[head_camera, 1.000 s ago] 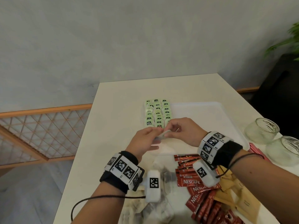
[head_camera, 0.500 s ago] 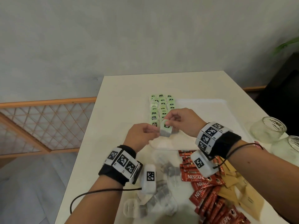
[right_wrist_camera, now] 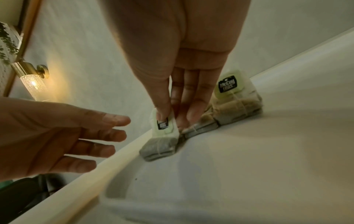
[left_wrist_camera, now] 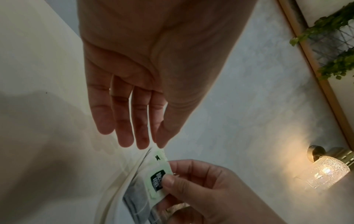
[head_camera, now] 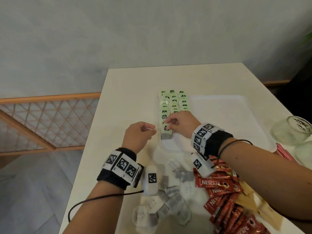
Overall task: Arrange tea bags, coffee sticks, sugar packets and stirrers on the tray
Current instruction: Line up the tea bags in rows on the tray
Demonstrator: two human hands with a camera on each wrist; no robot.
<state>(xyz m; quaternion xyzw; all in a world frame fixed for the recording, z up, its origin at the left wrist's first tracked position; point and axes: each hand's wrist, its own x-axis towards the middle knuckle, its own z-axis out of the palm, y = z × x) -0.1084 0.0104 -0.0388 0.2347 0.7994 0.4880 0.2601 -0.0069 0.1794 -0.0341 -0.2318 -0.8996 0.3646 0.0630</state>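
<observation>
A white tray [head_camera: 228, 119] lies on the table, with rows of green-tagged tea bags [head_camera: 173, 102] along its left side. My right hand [head_camera: 168, 126] pinches the green tag of one tea bag [head_camera: 166, 134] that rests on the tray floor at the near end of the left row, against the rim. In the right wrist view the thumb and fingers hold that tea bag [right_wrist_camera: 162, 133] by its tag beside the tray rim [right_wrist_camera: 107, 165]. My left hand [head_camera: 150, 130] hovers just left of the tray, fingers straight and holding nothing [left_wrist_camera: 134, 136].
Loose tea bags [head_camera: 168, 200] lie in a heap near the table's front edge. Red Nescafe sticks [head_camera: 219, 196] and brown packets [head_camera: 249, 200] are piled to their right. Two glass jars [head_camera: 293, 130] stand right of the tray. The table's left edge drops to the floor.
Both hands held the tea bag above the tray a second ago. My left hand let go and drew back left, and my right hand lowered the bag onto the tray.
</observation>
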